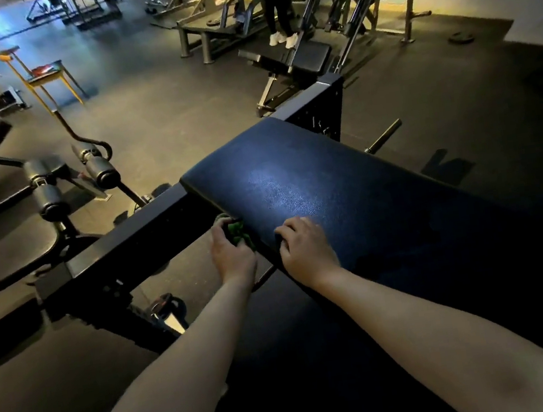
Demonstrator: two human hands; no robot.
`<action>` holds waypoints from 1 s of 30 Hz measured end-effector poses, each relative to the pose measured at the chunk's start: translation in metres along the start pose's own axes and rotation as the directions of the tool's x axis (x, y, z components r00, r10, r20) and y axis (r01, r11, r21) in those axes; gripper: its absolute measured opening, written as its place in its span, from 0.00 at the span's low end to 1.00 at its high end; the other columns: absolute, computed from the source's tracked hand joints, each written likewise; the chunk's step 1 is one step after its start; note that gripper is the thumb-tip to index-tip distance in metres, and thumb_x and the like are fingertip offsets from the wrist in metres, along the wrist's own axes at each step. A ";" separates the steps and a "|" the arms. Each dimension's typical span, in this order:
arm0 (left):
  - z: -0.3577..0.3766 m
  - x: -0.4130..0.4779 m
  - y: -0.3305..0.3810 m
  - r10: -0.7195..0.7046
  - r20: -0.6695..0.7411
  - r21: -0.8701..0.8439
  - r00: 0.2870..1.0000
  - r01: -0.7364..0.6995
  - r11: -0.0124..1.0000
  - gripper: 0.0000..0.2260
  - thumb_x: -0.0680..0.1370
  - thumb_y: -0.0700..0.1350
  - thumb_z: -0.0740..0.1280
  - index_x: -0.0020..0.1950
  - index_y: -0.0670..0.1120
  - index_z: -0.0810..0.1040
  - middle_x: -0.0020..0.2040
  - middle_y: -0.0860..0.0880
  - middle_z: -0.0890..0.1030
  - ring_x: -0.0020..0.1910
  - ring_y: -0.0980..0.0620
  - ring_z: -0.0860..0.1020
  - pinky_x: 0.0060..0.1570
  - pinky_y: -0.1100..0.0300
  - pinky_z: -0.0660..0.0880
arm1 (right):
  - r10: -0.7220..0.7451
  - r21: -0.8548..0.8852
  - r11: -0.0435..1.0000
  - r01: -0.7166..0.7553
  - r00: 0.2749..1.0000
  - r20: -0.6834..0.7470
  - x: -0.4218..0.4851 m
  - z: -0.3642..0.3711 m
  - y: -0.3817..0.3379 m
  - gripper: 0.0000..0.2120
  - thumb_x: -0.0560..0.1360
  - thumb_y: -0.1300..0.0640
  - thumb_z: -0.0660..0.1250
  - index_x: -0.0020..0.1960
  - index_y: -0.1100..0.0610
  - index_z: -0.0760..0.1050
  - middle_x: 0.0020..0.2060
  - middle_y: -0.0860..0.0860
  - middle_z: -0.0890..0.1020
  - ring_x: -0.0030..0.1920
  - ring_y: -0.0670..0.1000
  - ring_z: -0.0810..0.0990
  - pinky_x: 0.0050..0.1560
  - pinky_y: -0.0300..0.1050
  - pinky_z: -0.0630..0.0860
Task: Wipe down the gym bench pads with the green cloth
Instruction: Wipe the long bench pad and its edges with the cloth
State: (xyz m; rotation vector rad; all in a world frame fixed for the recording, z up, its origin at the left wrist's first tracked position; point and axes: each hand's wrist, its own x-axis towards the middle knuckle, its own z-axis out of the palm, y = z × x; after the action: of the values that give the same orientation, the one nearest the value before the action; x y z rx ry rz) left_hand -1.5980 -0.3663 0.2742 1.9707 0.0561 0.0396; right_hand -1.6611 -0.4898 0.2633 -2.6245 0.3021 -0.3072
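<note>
A dim gym, mid-clean: my left hand (232,253) has the green cloth (240,235) bunched in its curled fingers, pressed against the near side edge of the bench pad (321,178), just below the pad's top face and right beside the dark steel frame beam (136,237) that runs off to my left. I hold the cloth wadded rather than flat, I judge, so it can be worked into the seam where pad meets frame. Just to the right of that grip, my right hand (305,248) rests on the pad's top near the same edge, fingers curled over the lip and holding nothing else; it looks placed to steady me as I lean in. The pad's long axis runs from beneath my right forearm up and away to the left, its far end pointing toward the upright plate (315,106) beyond. A pale sheen shows ahead of both hands. Most of the top face appears yet to be wiped.
</note>
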 end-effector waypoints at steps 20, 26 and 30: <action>0.024 -0.030 -0.033 0.430 0.345 0.066 0.835 -0.478 0.876 0.11 0.79 0.44 0.62 0.59 0.46 0.79 0.54 0.47 0.75 0.54 0.47 0.74 0.61 0.51 0.70 | -0.040 -0.025 0.999 0.035 0.975 -0.220 -0.001 0.015 0.005 0.03 0.76 0.58 0.64 0.47 0.55 0.77 0.45 0.51 0.79 0.49 0.55 0.76 0.50 0.53 0.75; 0.011 -0.017 -0.033 0.384 0.310 -0.077 0.870 -0.380 0.922 0.24 0.78 0.36 0.65 0.74 0.46 0.67 0.68 0.51 0.71 0.67 0.55 0.70 0.71 0.57 0.65 | -0.056 -0.039 0.998 0.048 0.974 -0.220 0.000 0.014 0.005 0.17 0.72 0.62 0.59 0.57 0.59 0.79 0.50 0.53 0.81 0.54 0.57 0.77 0.56 0.53 0.77; 0.001 0.026 -0.027 0.277 0.129 0.005 0.952 -0.280 0.960 0.26 0.80 0.37 0.64 0.77 0.45 0.63 0.69 0.46 0.66 0.66 0.54 0.64 0.71 0.56 0.60 | -0.080 -0.066 0.996 0.068 0.975 -0.208 0.001 0.012 0.004 0.18 0.69 0.62 0.56 0.55 0.57 0.79 0.50 0.51 0.80 0.53 0.55 0.76 0.56 0.52 0.75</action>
State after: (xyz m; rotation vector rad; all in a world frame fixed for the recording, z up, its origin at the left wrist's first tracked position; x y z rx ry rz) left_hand -1.5721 -0.3548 0.2487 1.9865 -0.3075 0.0978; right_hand -1.6572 -0.4888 0.2511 -2.6683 0.2876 -0.6124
